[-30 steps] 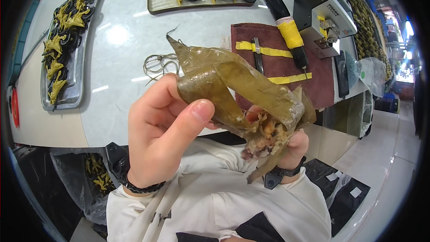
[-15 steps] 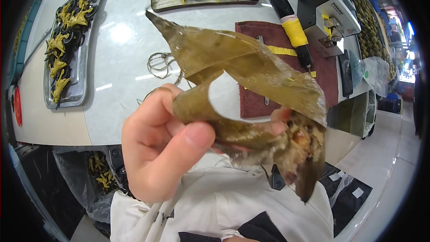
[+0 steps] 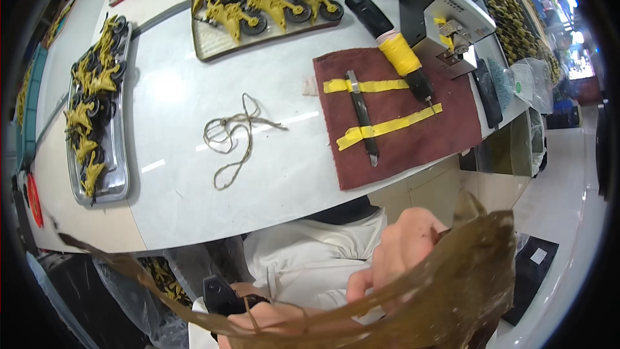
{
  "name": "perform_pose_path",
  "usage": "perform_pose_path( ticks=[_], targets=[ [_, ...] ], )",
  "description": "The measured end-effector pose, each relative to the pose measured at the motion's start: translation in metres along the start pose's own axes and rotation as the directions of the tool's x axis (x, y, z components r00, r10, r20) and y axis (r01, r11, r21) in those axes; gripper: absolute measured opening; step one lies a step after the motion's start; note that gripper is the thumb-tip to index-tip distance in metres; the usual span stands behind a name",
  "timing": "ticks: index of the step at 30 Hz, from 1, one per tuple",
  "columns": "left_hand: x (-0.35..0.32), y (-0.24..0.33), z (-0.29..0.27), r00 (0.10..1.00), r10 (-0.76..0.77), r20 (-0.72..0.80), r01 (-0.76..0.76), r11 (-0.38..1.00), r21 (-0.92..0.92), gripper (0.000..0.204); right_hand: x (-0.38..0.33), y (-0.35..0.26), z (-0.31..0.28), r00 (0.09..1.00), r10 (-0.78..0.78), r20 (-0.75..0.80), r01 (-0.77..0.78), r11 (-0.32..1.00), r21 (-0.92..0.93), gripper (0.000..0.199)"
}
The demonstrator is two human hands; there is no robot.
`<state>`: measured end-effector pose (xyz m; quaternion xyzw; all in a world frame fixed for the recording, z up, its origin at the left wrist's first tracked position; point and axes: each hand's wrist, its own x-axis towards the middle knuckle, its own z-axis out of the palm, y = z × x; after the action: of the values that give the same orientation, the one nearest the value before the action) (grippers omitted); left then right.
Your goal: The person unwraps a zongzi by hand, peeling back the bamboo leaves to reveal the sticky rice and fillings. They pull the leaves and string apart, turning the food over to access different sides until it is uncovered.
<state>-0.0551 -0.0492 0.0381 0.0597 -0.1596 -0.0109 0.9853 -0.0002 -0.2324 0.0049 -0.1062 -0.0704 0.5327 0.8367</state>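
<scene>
**Brown leaf brought lower, string uncovered**

Since the earlier frame, the leaf had moved from over the table to the lower part of the view, and both hands had gone down too. The filling was no longer visible.

The step in hand appeared to be the handling of the opened leaf; the next move, I judged, called for a secure hold, because its long left end seemed loose. The right hand had its fingers curled beside the broad end, but I could not tell whether they pinched it. The left hand was partly behind the leaf, so its opening and grip were unclear.

The leaf was smooth and slightly shiny, narrowing leftward to a thin tip. The string looked fibrous, lying in loose loops. The maroon cloth looked soft, crossed by flat yellow tape.
</scene>
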Motion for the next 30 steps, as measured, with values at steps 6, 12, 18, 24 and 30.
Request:
perform_pose_path(
  ticks=[6,12,18,24,30],
  targets=[
    [-0.009,0.004,-0.008,0.982,-0.114,0.153,0.104,0.992,0.069,0.043,0.033,-0.010,0.024,0.999,-0.032,0.040,0.031,0.999,0.023,0.023],
    [0.002,0.023,-0.013,0.912,-0.398,0.100,0.262,0.753,0.604,0.065,0.028,-0.003,0.014,0.986,-0.125,0.112,0.123,0.992,0.028,0.020],
    [0.026,0.013,-0.012,0.856,-0.192,-0.479,0.319,0.926,0.200,0.021,0.024,0.003,-0.017,0.932,-0.354,-0.080,0.356,0.934,0.009,0.019],
    [0.023,0.013,-0.019,0.785,-0.084,-0.613,0.293,0.923,0.249,0.026,0.031,0.001,-0.031,0.899,-0.419,-0.125,0.418,0.908,-0.041,0.018],
    [0.009,0.005,-0.016,0.961,-0.270,-0.051,0.273,0.961,0.048,0.027,0.040,-0.010,-0.007,0.944,-0.258,0.208,0.276,0.959,-0.067,0.017]
  ],
)
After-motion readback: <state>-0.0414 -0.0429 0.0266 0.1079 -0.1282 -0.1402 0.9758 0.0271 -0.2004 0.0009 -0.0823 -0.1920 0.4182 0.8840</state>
